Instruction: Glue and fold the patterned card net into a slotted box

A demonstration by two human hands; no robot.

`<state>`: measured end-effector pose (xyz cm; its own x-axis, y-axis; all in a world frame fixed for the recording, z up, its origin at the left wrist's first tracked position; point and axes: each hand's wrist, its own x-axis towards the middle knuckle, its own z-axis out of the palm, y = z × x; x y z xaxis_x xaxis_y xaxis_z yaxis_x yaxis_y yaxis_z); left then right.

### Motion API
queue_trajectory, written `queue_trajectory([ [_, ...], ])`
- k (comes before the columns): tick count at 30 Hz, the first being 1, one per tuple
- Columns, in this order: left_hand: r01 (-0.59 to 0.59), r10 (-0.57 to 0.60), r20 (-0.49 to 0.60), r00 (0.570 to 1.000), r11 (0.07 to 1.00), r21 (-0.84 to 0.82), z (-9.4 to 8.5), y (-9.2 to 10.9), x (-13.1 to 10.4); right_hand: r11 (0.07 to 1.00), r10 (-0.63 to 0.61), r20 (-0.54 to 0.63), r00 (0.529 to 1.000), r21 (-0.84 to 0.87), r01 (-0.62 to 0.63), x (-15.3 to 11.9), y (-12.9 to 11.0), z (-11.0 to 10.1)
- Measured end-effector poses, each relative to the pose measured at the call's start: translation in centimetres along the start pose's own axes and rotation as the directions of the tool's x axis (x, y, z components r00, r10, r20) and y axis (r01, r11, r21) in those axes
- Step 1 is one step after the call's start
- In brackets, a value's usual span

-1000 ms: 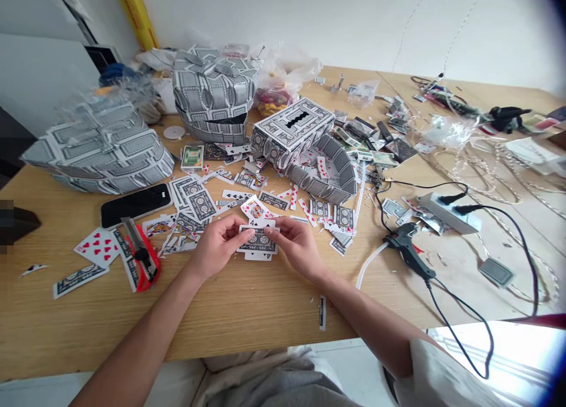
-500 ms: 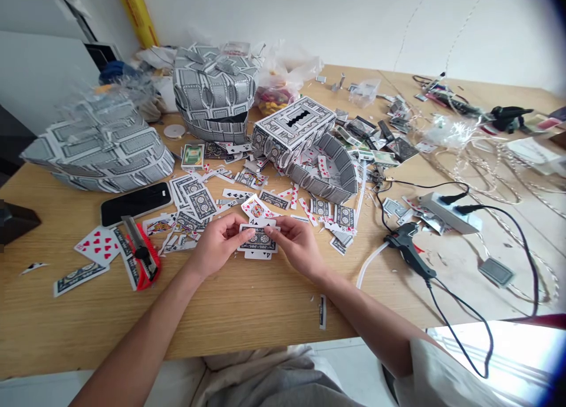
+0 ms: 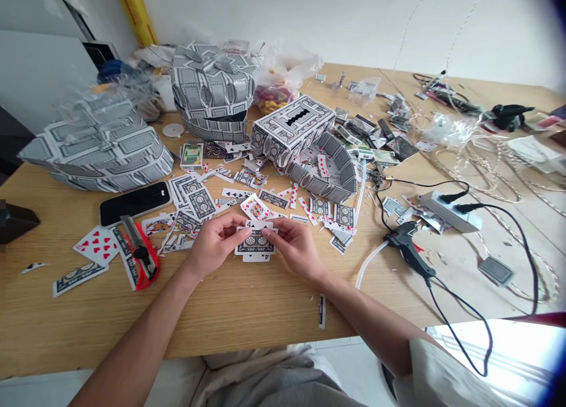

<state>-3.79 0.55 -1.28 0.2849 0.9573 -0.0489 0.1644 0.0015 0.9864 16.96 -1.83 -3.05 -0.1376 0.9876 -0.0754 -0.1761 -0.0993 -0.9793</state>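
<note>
Between my hands are playing cards [image 3: 255,243], one lying crosswise with its patterned back toward me over another whose "4" corners stick out above and below. My left hand [image 3: 216,242] pinches the left end, thumb on top. At the right end my right hand [image 3: 294,245] does the same; the fingers beneath are mostly hidden. Just beyond the hands lies a face card [image 3: 256,207]. Cut card strips and a fan of loose cards [image 3: 194,196] spread around it. A red box cutter [image 3: 144,253] with its blade out rests to the left, by a heart card [image 3: 97,246].
Behind stand a card-covered box [image 3: 294,127], a curved card tray [image 3: 329,180] and two woven card shapes [image 3: 214,94]. A phone [image 3: 135,203] lies at left. A glue gun [image 3: 411,250] with its cord and a power strip [image 3: 451,212] are at right.
Both hands and the held cards have shifted very slightly left in the picture. The grip looks the same, and the things on the table have not been moved.
</note>
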Motion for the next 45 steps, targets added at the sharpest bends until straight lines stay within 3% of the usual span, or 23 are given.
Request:
queue_trajectory([
  [10,0.008,-0.008,-0.004,1.0,1.0,-0.021,-0.07,-0.4,0.06,1.0,-0.007,0.003,1.0,-0.011,0.007,-0.03,0.06,0.01],
  [21,-0.086,0.086,0.007,0.996,0.996,0.016,-0.02,-0.25,0.01,0.998,-0.056,0.02,0.998,-0.034,0.057,-0.14,0.33,-0.3],
  [38,-0.07,0.067,0.061,0.996,0.997,0.041,-0.2,-0.11,-0.04,0.981,-0.113,-0.015,0.993,-0.161,0.109,-0.24,0.12,-0.76],
  [42,-0.037,0.039,0.097,0.994,0.999,-0.026,-0.05,0.33,-0.04,0.975,-0.132,-0.04,0.99,-0.185,0.122,-0.46,0.27,-0.6],
  [45,0.01,-0.012,0.097,0.995,1.0,0.023,0.16,0.06,0.06,0.967,-0.157,-0.033,0.987,-0.209,0.147,-0.69,0.31,-0.38],
])
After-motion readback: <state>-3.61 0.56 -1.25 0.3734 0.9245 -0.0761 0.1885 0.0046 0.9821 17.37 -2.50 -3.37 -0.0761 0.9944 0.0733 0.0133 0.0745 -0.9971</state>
